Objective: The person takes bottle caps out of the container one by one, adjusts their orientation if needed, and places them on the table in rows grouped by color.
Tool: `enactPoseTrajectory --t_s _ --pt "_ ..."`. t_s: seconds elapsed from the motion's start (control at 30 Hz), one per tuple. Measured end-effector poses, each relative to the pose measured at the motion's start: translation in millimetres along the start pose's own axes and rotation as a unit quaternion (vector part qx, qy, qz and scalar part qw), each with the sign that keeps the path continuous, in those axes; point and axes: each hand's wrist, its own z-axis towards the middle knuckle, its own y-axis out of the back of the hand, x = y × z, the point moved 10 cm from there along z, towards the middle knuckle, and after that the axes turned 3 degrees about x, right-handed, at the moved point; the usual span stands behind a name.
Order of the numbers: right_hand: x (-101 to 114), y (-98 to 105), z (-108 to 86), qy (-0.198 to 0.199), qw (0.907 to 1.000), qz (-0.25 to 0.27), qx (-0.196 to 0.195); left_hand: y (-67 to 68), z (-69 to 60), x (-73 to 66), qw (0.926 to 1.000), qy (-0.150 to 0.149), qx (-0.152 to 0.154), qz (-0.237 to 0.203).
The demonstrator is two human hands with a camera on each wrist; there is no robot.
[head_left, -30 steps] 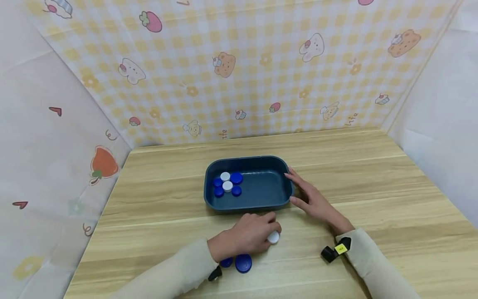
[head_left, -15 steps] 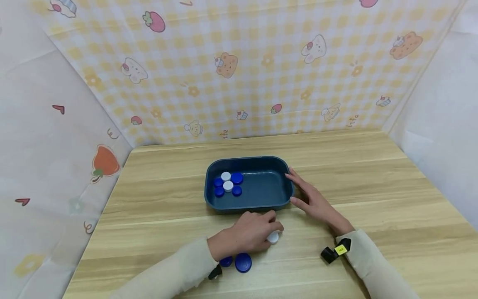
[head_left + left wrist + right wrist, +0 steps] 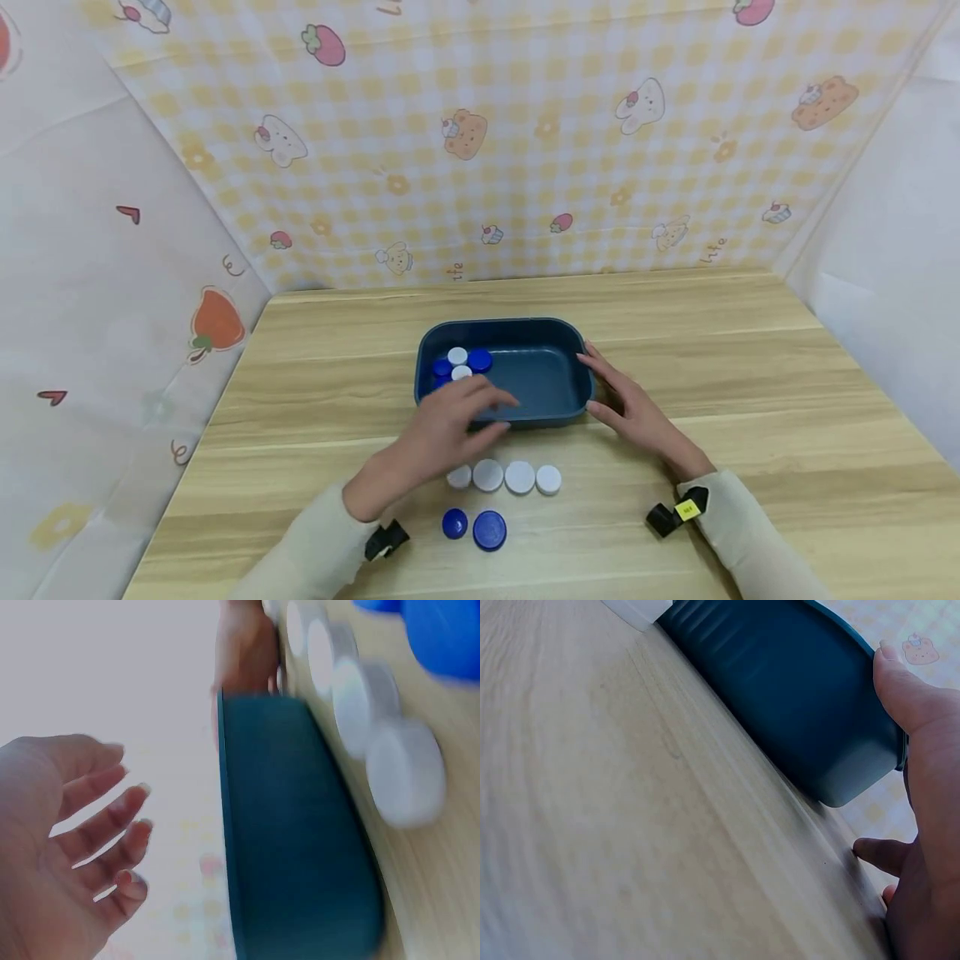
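Observation:
My left hand (image 3: 442, 425) hovers over the front rim of the dark teal tray (image 3: 551, 392) in the head view. Its fingers are loosely bent, with nothing between them in the left wrist view. Below it on the table lies a row of several white bottle caps (image 3: 520, 477); the leftmost is partly covered by the hand. Nearer me lie a small blue bottle cap (image 3: 454, 523) and a larger blue bottle cap (image 3: 490, 531). My right hand (image 3: 637, 417) rests against the tray's right end, thumb and fingertips touching its rim.
Inside the tray's left part are blue caps (image 3: 480, 360) and white caps (image 3: 457, 357), some hidden by my left hand. A checked cloth backdrop (image 3: 525, 167) stands behind the wood-grain table (image 3: 750, 375), and white sheets flank it.
My left hand has left the white cap at the row's right end and moved up and left over the tray's front rim, uncovering the row. The right hand stays at the tray.

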Motion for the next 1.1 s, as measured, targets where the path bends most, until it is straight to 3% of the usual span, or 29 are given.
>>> enactPoseTrajectory --t_s 0.1,0.2,0.3,0.4,0.53,0.67,0.9,1.03,1.1 --pt "-0.2 -0.4 -0.4 0.001 1.0 0.002 -0.001 22.3 -15.0 27.6 0.9974 0.037 -0.061 0.007" --pt "-0.6 -1.1 -0.7 0.001 1.0 0.001 0.0 35.7 -34.2 59.7 0.9904 0.1 -0.093 0.02" --pt "-0.5 -1.1 -1.6 0.0 1.0 0.002 0.003 38.2 -52.8 86.9 0.9831 0.153 -0.098 0.021" --pt "-0.2 0.1 -2.6 -0.005 1.0 -0.004 0.003 30.8 -63.8 103.2 0.9819 0.172 -0.079 0.006" --pt "0.9 1.1 -2.0 -0.01 0.9999 -0.011 0.001 12.5 -70.0 113.7 0.9814 0.182 -0.029 -0.055" --pt "2.9 0.8 -0.1 -0.006 1.0 -0.001 0.001 -1.9 -76.3 122.5 0.9671 0.212 0.006 -0.14" --pt "0.7 1.1 -0.4 -0.008 1.0 -0.002 0.001 -14.6 -84.1 136.0 0.9384 0.237 0.013 -0.251" --pt "-0.8 -0.2 -1.1 -0.007 1.0 0.002 0.003 -14.2 -85.8 135.8 0.9329 0.235 0.006 -0.273" --pt "5.3 1.1 -0.9 -0.004 1.0 -0.001 0.001 -9.4 -82.2 127.4 0.9316 0.237 0.006 -0.276"
